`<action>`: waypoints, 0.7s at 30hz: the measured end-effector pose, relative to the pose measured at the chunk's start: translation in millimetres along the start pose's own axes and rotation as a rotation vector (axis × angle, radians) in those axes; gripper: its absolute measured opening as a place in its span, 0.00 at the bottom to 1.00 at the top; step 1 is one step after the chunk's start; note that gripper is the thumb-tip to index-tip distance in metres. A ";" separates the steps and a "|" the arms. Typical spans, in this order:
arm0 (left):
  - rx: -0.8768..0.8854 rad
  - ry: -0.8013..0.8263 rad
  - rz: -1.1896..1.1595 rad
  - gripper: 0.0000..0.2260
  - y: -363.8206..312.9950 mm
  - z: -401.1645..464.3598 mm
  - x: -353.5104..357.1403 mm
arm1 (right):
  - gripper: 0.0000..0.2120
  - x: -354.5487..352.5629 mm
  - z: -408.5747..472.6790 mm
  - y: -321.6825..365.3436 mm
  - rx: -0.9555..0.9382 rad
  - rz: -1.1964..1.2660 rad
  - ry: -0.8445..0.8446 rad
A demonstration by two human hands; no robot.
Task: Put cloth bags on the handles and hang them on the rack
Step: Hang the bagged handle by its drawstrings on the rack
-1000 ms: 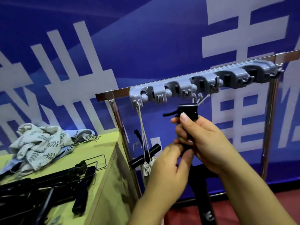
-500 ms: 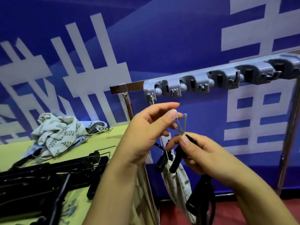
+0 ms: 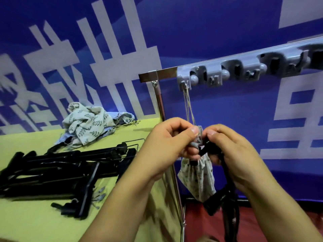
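1. here, both hands are meeting just below the left end of the grey rack [image 3: 244, 67], which is sitting along a metal rail [image 3: 157, 75] in front of a blue banner [image 3: 209, 23] with white characters.
2. the left hand [image 3: 167, 147] is curling its fingers in, with the thumb and forefinger pinching a small grey clip [image 3: 198, 138] (blurred, so its exact shape is hard to tell).
3. the right hand [image 3: 232, 154] is curling round a black handle [image 3: 206, 151], its thumb pressing close to the same grey clip; the two thumbs are almost touching.
4. a black strap [image 3: 230, 206] is hanging down from under the right hand toward the red floor [image 3: 201, 224].
5. a leaf-print cloth bag [image 3: 197, 179] is hanging by its drawstring [image 3: 188, 105] from the leftmost hook of the rack, just behind and below the hands, its gathered neck lying at the fingers.
6. on the yellow-green table [image 3: 35, 215] at the left, a pile of black handles [image 3: 61, 168] is lying near the front, and a heap of cloth bags [image 3: 87, 123] is lying behind it, near the banner.
7. a metal upright [image 3: 160, 102] of the rail is standing beside the table's right edge.
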State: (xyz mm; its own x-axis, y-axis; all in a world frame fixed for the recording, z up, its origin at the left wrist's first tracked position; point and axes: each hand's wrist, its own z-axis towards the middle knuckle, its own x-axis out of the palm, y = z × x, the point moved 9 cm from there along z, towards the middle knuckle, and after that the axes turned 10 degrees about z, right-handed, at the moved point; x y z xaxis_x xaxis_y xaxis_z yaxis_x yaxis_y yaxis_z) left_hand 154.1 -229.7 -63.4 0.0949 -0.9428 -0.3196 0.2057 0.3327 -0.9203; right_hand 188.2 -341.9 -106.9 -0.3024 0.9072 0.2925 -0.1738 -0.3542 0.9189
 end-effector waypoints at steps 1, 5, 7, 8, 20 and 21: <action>-0.027 -0.015 -0.041 0.06 4.6 -0.2 -1.7 | 0.10 0.9 0.8 -0.9 -0.002 0.017 0.000; -0.126 -0.014 -0.155 0.06 25.5 -2.7 -13.6 | 0.10 11.7 5.9 -11.6 0.042 0.083 0.046; -0.163 0.036 -0.102 0.07 32.3 -1.0 -21.3 | 0.10 14.6 11.5 -17.3 0.046 0.084 0.038; -0.182 0.035 -0.037 0.08 36.2 3.1 -30.0 | 0.10 14.5 15.0 -19.9 0.050 0.078 0.024; -0.377 -0.039 1.469 0.12 180.7 190.6 -217.8 | 0.10 9.0 67.6 -54.3 0.150 0.154 -0.088; -0.376 -0.016 1.494 0.11 190.6 201.3 -219.2 | 0.09 9.1 71.5 -58.0 0.150 0.141 -0.101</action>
State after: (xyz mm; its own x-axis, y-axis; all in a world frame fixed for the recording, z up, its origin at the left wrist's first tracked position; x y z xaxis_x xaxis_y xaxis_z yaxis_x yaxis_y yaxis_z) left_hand 368.5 44.7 -123.4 -0.0047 0.2358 -0.9718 -0.3327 0.9161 0.2239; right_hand 262.6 -296.8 -138.5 -0.2173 0.8717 0.4392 0.0076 -0.4484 0.8938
